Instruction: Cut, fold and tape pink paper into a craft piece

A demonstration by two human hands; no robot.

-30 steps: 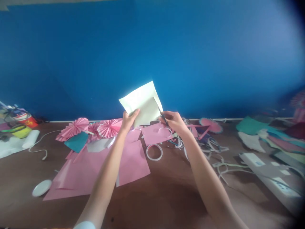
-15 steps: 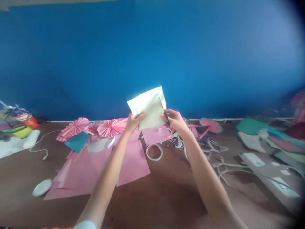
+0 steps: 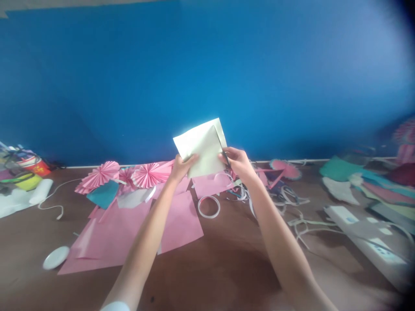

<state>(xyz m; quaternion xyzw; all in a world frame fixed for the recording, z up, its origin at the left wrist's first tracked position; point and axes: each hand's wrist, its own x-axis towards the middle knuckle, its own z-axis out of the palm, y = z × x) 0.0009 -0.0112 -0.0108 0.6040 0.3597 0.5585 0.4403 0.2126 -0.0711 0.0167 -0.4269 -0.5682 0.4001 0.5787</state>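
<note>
I hold a folded pale yellow-green sheet of paper [image 3: 202, 147] up in front of the blue wall. My left hand [image 3: 182, 166] pinches its lower left edge. My right hand [image 3: 238, 163] is closed at the sheet's right edge around a thin dark tool [image 3: 224, 153], which looks like scissors; its tip lies against the paper. Below my hands lie pink paper sheets [image 3: 129, 233] on the brown floor.
Pink pleated paper fans [image 3: 106, 175] and a teal piece [image 3: 103, 194] lie at the back left. A tape ring [image 3: 209, 206] sits by the pink sheets, a white disc [image 3: 55, 258] at the left. Paper strips [image 3: 292, 203], coloured sheets [image 3: 363, 181] and a power strip [image 3: 366, 237] fill the right.
The pale sheet has dropped lower and shifted right between my hands, and my hands have drawn closer together. In the last half second almost nothing moved.
</note>
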